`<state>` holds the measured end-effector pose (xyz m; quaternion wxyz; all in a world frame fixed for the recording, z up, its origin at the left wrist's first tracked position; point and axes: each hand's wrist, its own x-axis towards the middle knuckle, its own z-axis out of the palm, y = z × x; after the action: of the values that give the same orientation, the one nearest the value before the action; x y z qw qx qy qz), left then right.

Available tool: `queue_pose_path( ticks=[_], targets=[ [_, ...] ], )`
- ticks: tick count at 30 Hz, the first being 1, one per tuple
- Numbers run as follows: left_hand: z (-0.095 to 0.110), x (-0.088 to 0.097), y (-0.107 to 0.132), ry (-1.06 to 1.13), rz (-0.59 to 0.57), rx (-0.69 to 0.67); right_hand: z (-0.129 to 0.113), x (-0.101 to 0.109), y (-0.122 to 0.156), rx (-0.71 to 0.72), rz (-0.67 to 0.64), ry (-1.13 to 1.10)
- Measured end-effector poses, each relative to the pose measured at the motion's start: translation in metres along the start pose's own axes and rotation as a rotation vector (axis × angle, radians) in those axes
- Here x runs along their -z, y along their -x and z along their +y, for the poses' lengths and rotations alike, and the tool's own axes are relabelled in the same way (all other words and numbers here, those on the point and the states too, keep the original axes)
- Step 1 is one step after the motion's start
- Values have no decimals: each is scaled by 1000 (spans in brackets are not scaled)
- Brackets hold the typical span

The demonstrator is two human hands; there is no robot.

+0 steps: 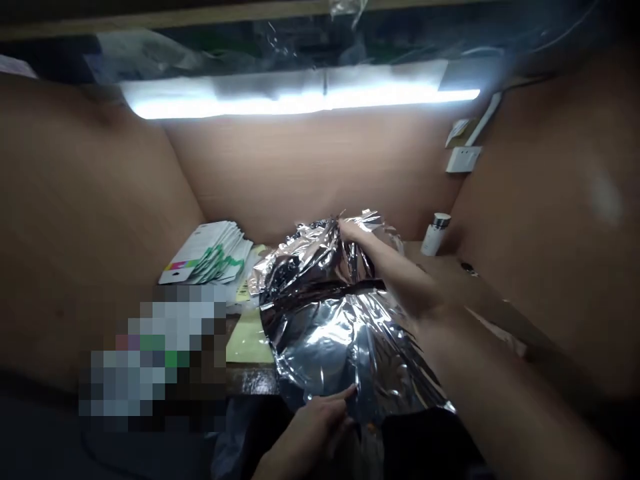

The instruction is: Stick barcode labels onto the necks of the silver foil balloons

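Note:
Shiny silver foil (325,333) lies crumpled over the middle of the desk, its near end hanging towards my lap. I cannot tell whether it is a sheet or a bag. At its far end my right hand (353,231) is closed on a bunched part of the foil, with the arm stretched across the right side. My left hand (323,417) is at the near end, index finger stretched out and touching the foil. Its other fingers are partly hidden and look bent, with nothing visible in them.
Left of the foil are a stack of white and green printed packets (210,257) and a yellow sheet (247,340). A white bottle (434,237) stands at the back right. Wooden panels (300,167) enclose the desk under a lit tube (300,103). A socket (464,159) is on the wall.

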<state>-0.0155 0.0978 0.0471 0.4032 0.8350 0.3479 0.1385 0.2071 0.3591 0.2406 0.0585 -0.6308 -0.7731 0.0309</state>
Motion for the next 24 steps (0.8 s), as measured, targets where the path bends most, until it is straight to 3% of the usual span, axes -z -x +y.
queue_pose_path(
  ticks=[2,4,7,11,14,19,24],
  targets=[
    [0,9,7,149,141,70,-21,-4,-5,47,55,-2],
    [-1,19,17,339,377,178,-42,-22,5,85,122,6],
    [-6,33,30,531,606,286,-66,-66,56,237,226,-91],
    [-12,34,29,642,640,325,-81,-126,169,546,8,-437],
    [-6,25,20,710,592,295,-85,-155,232,578,109,-426],
    [8,10,9,795,547,253,-77,-167,260,519,376,-156],
    [16,1,8,819,555,292,-73,-173,270,545,570,-130]
  ],
)
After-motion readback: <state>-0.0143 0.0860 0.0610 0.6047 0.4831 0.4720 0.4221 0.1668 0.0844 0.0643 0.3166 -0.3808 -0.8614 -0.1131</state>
